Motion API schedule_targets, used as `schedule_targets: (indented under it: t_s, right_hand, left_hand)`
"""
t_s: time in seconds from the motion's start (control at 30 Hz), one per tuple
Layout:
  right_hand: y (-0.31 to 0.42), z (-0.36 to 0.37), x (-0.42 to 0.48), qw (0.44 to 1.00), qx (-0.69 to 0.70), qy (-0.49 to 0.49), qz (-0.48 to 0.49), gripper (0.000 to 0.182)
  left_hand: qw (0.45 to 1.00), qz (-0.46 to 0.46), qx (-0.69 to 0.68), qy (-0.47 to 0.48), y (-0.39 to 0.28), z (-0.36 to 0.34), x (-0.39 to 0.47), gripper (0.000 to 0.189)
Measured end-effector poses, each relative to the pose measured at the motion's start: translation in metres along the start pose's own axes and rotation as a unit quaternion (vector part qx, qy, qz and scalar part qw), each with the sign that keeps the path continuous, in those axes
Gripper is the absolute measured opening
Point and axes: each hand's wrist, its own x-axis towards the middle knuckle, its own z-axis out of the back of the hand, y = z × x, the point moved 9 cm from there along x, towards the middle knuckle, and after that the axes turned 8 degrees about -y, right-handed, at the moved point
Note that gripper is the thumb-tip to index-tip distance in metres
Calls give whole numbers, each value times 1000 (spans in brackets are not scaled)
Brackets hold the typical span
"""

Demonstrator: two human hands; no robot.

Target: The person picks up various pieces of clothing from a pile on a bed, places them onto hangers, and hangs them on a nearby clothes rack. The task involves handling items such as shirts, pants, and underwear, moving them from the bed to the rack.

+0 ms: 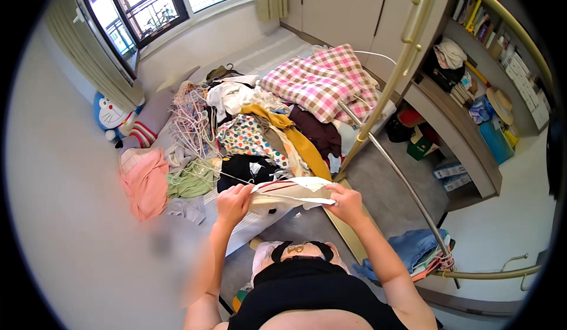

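A cream-white garment (283,195) with a dark red stripe is stretched between both hands, over the near edge of the bed. My left hand (234,203) grips its left end and my right hand (347,202) its right end. Just beyond it lies a black garment (239,170). Farther back are a star-print cloth (250,139), a mustard-yellow garment (305,148) and a tangle of pale hangers or cords (190,117). A green cloth (192,181) and a pink garment (144,181) lie at the bed's left side.
Pink-and-brown checked bedding (310,82) lies at the back of the bed. A blue plush toy (110,113) leans by the curtain. On the right stand a brass-coloured rack post (385,82) and a steel rail (403,183), with jeans (412,246) hanging low. Shelves (460,121) hold books and a hat.
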Motion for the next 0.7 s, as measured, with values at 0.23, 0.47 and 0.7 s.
schedule_targets:
  t_s: [0.23, 0.47, 0.7]
  right_hand:
    - [29, 51, -16, 993, -5, -118, -4, 42]
    - [10, 23, -28, 979, 92, -142, -113, 20]
    - [-5, 27, -40, 949, 155, -172, -215, 11]
  left_hand:
    - [994, -5, -108, 36, -46, -49, 1, 11]
    - [953, -22, -265, 147, -77, -93, 8, 20]
    - [788, 151, -472, 366, -22, -159, -8, 12]
